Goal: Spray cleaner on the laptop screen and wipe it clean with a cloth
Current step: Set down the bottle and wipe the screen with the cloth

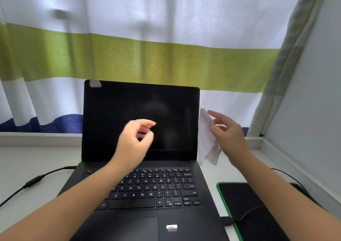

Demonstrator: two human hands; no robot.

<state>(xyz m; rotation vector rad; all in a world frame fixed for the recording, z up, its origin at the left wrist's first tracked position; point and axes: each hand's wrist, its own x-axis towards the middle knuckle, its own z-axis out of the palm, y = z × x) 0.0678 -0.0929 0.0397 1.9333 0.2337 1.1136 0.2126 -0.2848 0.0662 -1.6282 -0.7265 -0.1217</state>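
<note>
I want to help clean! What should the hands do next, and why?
Probably move the cloth in the right hand left onto the screen and start wiping: the cloth hangs just beside the screen's right edge, not touching it.

White cloth (pixel 207 142) beside laptop screen (pixel 110 120)
</note>
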